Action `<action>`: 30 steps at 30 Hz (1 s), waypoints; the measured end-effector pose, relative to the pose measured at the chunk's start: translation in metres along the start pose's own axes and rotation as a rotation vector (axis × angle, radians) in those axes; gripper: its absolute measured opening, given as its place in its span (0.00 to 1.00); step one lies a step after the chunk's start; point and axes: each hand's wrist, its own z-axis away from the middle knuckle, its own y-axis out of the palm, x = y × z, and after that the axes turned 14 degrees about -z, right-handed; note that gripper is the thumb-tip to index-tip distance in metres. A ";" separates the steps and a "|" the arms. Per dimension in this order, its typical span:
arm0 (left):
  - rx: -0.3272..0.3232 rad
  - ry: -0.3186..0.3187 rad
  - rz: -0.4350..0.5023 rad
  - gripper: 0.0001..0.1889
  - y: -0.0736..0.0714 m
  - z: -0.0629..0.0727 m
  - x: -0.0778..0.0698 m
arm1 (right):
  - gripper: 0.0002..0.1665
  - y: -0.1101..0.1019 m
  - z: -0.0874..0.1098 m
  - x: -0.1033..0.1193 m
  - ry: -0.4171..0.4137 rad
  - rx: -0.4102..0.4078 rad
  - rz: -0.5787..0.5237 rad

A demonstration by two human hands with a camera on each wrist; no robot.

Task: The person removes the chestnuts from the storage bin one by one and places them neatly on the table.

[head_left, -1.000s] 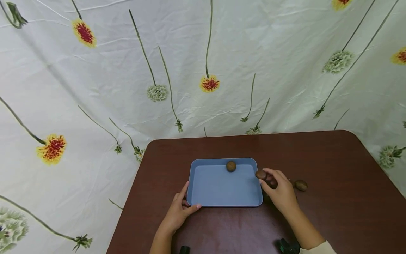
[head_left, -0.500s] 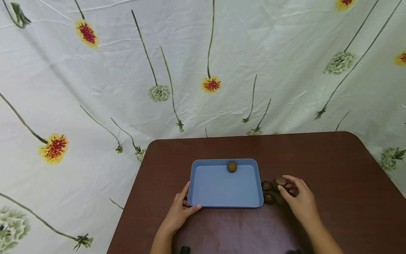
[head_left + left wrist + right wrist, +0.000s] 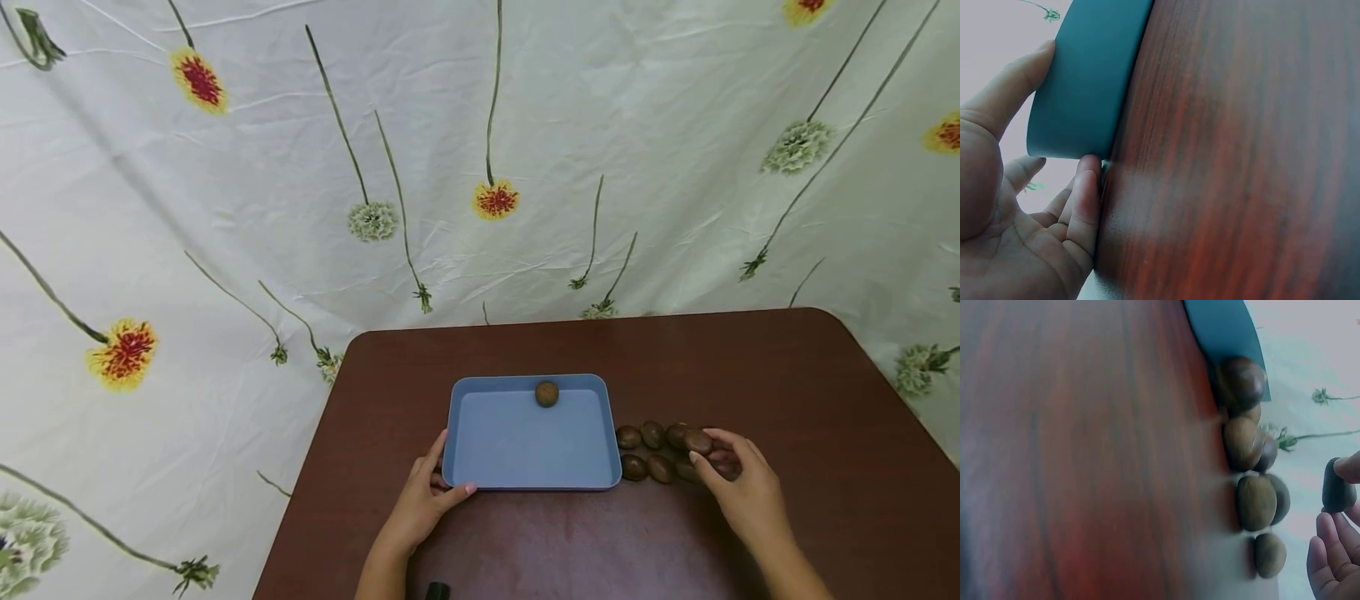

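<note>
My left hand (image 3: 420, 493) holds the near left corner of the blue tray (image 3: 525, 442), thumb on the front side and fingers along the left side. In the left wrist view the tray's wall (image 3: 1085, 81) stands between the thumb and the fingers. One round brown chestnut (image 3: 547, 393) lies inside the tray by its far edge. My right hand (image 3: 746, 492) pinches another chestnut (image 3: 1338, 486) between thumb and fingers, above the right end of two rows of chestnuts (image 3: 660, 468). These rows run rightward from the tray's right side; the hand partly hides their far end.
A brown wooden table (image 3: 825, 400) with rounded corners bears everything. Behind and to the left hangs a pale cloth (image 3: 300, 167) printed with flowers. A small dark object (image 3: 437, 591) shows at the bottom edge beside my left forearm.
My right hand has moved right, away from the tray's right rim, with the chestnut still pinched. More of the chestnut rows now shows. The left hand and tray stay in place.
</note>
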 end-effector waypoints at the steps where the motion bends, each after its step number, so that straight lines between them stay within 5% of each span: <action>1: 0.000 0.001 0.002 0.55 0.000 0.000 0.000 | 0.27 -0.002 0.001 -0.002 0.004 -0.002 0.004; 10: 0.001 0.008 0.014 0.55 0.000 0.001 -0.001 | 0.30 -0.014 0.011 -0.016 0.107 -0.006 0.053; 30: 0.002 -0.007 -0.003 0.55 -0.001 0.000 0.000 | 0.39 -0.025 0.002 -0.034 0.318 0.205 0.087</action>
